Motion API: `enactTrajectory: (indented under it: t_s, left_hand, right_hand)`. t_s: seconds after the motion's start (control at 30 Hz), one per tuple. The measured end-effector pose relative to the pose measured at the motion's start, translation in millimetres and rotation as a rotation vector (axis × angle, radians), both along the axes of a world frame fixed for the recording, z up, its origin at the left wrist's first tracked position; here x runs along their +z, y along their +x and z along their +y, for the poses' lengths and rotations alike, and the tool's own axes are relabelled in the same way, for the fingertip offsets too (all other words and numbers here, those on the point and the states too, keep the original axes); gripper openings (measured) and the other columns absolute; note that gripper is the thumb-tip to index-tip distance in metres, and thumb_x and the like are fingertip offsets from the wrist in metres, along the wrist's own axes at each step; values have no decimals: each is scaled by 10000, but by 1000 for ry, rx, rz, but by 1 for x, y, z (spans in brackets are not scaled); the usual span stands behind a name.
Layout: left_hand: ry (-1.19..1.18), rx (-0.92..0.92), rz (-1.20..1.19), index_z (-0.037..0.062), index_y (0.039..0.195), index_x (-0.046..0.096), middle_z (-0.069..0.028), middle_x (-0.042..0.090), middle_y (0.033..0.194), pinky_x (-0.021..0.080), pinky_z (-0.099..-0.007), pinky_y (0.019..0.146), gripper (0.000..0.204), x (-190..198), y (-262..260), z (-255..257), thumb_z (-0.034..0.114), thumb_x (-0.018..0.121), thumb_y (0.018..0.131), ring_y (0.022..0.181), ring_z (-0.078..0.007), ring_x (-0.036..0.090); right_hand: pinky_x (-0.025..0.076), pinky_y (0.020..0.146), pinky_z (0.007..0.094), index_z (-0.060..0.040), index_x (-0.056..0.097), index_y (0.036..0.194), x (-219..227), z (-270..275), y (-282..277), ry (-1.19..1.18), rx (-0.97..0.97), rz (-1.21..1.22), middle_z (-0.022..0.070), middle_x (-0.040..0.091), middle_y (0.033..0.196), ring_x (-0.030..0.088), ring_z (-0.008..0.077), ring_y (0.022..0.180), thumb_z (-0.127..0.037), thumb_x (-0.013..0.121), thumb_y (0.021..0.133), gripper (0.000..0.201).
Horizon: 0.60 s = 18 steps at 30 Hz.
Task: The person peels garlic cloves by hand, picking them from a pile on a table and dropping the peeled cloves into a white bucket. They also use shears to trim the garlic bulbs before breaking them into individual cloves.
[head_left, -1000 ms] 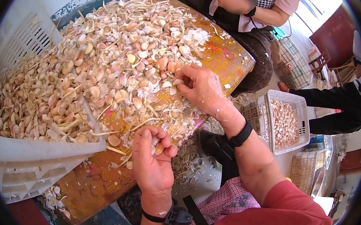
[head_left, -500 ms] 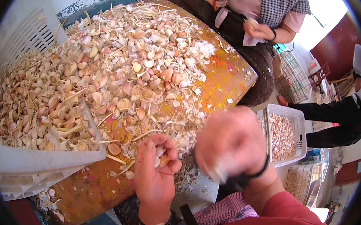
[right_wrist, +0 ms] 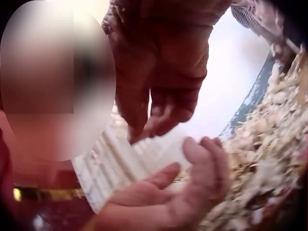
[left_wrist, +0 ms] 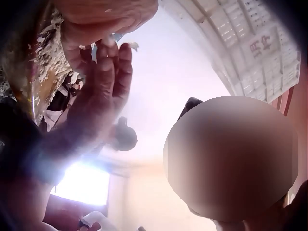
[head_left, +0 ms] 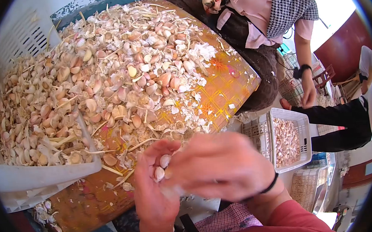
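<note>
My left hand (head_left: 157, 195) is palm up with curled fingers, holding whitish garlic cloves (head_left: 159, 173) in the head view. Close over its palm, my right hand (head_left: 224, 167) is blurred, its fingers bent and a small pale piece at the fingertips. In the right wrist view the thumb and fingertips of my right hand (right_wrist: 161, 72) come together above my cupped left hand (right_wrist: 178, 197). The left wrist view has a pale bit (left_wrist: 109, 41) by the fingers of my right hand (left_wrist: 94, 96). Loose garlic (head_left: 118, 73) lies heaped on the patterned table (head_left: 96, 191).
A white crate (head_left: 47, 168) full of garlic is tipped onto the table at left. Across the table sits a person (head_left: 264, 7) in a checked garment, one gloved hand on a tool. Another white crate (head_left: 307, 150) of cloves stands on the floor at right, near a second person's dark-clothed legs (head_left: 334, 138).
My right hand has gone from the garlic heap back to my left hand, which stays cupped round cloves. The person opposite has lowered an arm.
</note>
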<state>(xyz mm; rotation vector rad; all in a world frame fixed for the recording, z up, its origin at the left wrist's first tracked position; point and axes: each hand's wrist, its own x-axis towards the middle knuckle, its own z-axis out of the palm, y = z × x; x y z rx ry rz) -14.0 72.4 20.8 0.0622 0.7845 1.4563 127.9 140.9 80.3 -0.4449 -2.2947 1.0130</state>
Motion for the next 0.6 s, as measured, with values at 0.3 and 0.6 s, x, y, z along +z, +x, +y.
enactTrajectory:
  t_s: [0.3, 0.6]
  left_hand:
    - [34, -2, -276, 101, 813, 469, -48, 567, 908, 481, -319, 618, 235, -32, -10, 5, 250, 475, 994, 780, -158, 545]
    - [39, 17, -246, 55, 1113, 597, -131, 641, 1087, 581, -388, 764, 286, -33, -12, 5, 273, 450, 1000, 965, -243, 638]
  right_hand:
    - [509, 727, 353, -32, 648, 1048, -100, 98, -13, 149, -793, -31, 143, 647, 915, 645, 312, 816, -43, 586, 850, 208]
    - [542, 729, 364, -80, 679, 1086, -92, 94, 10, -473, -798, 282, 108, 681, 1089, 678, 250, 797, -32, 584, 889, 225]
